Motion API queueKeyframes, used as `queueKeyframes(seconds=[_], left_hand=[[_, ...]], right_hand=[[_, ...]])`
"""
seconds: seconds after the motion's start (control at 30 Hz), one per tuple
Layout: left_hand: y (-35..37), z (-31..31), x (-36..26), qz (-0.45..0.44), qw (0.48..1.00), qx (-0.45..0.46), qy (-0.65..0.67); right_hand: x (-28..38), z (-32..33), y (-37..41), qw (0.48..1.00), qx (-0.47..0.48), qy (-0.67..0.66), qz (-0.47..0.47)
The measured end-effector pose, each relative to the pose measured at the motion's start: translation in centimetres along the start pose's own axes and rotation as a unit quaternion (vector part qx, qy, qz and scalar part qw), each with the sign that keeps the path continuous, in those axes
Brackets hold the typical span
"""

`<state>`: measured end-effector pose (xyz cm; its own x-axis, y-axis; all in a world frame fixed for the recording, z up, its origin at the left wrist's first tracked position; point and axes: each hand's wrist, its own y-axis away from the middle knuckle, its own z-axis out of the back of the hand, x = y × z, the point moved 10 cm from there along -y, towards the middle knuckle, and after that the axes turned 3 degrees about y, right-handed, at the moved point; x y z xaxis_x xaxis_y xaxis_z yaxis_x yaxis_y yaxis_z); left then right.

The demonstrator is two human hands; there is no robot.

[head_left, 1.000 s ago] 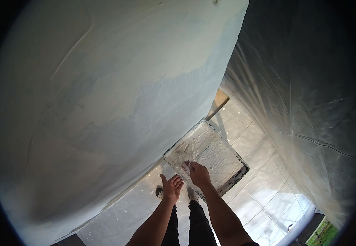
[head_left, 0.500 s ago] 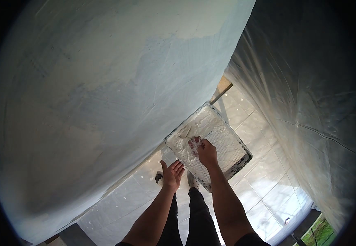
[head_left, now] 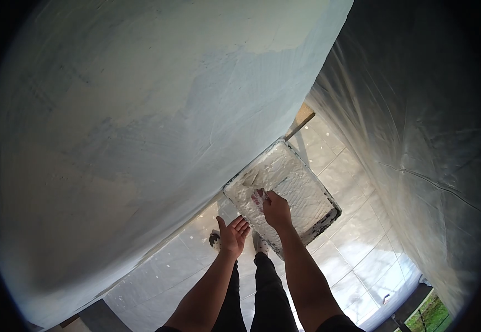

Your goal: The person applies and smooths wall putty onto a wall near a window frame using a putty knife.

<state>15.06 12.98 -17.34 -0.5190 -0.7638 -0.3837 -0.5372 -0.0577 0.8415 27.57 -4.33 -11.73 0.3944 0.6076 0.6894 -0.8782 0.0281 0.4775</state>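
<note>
My right hand is closed around a small reddish flat tool smeared with white paste; its exact kind is too blurred to tell. The tool is over the left part of a large rectangular tray with dark, paste-crusted rims. Thick white paste covers much of the tray, ridged in places. Beside the tray's lower left edge, my left hand is held palm up with its fingers stretched out and nothing in it.
A large wall with patchy white coating rises on the left, close to the tray. Clear plastic sheeting hangs on the right. Below, the tiled floor carries white specks. A wooden piece lies beyond the tray. My feet are below.
My right hand and the tool have shifted slightly left and toward me over the tray. My left hand has hardly moved.
</note>
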Motion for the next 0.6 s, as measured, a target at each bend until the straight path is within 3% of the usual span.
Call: queueKeyframes(seconds=[0.13, 0.27, 0.33, 0.4, 0.47, 0.53, 0.6], left_hand=[[0.3, -0.4, 0.1, 0.008, 1.000, 0.010, -0.009], [0.2, -0.4, 0.0, 0.012, 1.000, 0.007, -0.014], [0.3, -0.3, -0.1, 0.009, 1.000, 0.004, -0.015], [0.4, -0.6, 0.0, 0.009, 1.000, 0.006, -0.017], [0.5, -0.8, -0.3, -0.006, 1.000, 0.006, -0.011], [0.5, -0.8, -0.2, 0.001, 1.000, 0.005, -0.013], [0.6, -0.6, -0.2, 0.007, 1.000, 0.003, -0.017]], right_hand=[[0.4, -0.4, 0.6, 0.998, -0.005, -0.051, 0.034], [-0.5, 0.5, 0.4, 1.000, -0.030, -0.005, 0.004], [-1.5, 2.1, 0.6, 0.992, -0.082, -0.083, -0.045], [-1.7, 1.8, 0.6, 0.993, -0.092, -0.069, -0.036], [-1.0, -0.8, 0.4, 1.000, -0.010, -0.005, 0.013], [-1.0, -1.2, 0.6, 1.000, -0.004, -0.010, 0.014], [-0.7, 1.0, 0.8, 0.995, -0.097, -0.033, 0.005]])
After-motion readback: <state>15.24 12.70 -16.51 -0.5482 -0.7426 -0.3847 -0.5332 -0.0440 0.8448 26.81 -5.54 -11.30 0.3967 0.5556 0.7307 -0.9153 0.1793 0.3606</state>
